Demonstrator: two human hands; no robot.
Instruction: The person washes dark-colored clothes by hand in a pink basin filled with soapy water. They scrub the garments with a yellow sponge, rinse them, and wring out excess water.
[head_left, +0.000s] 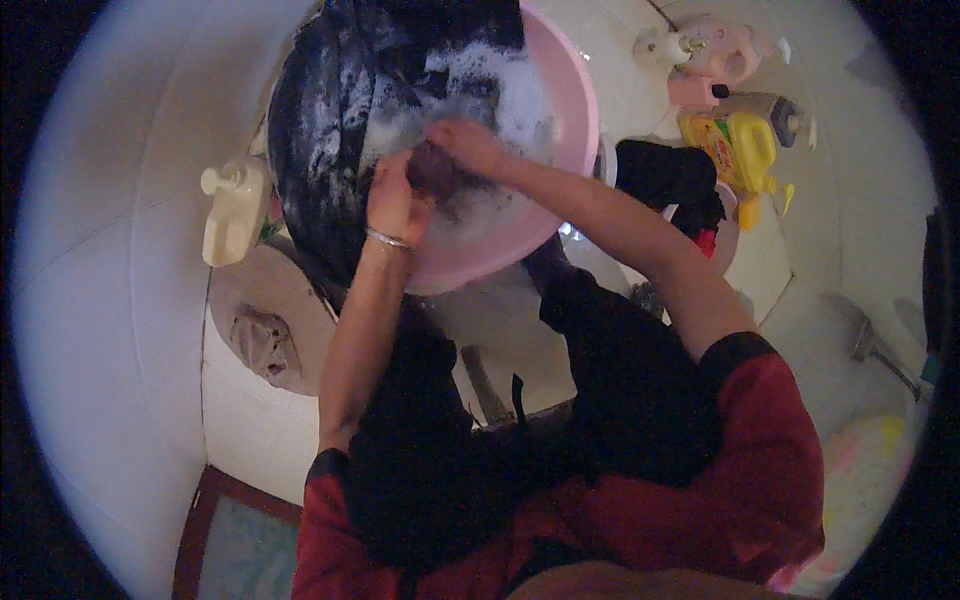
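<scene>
Both my hands work over a large pink plastic basin (583, 112) of cloudy, sudsy water. A small dark, wet bunch of cloth (437, 174) is gripped between them. My left hand (396, 193), with a metal bangle (390, 239) at the wrist, holds its left side. My right hand (469, 147) is closed on its upper right part. A large black garment (319, 142), streaked with white suds, hangs over the basin's left side and spreads across the back. White foam (521, 94) lies in the basin's right half. The cloth's underside is hidden.
A cream jug-like bottle (236, 214) stands left, near a round brownish lid or basin (262, 322). Black cloth (664, 176) lies piled at right beside a yellow detergent jug (750, 142) and a pink bottle (731, 52). A brush (874, 345) leans farther right.
</scene>
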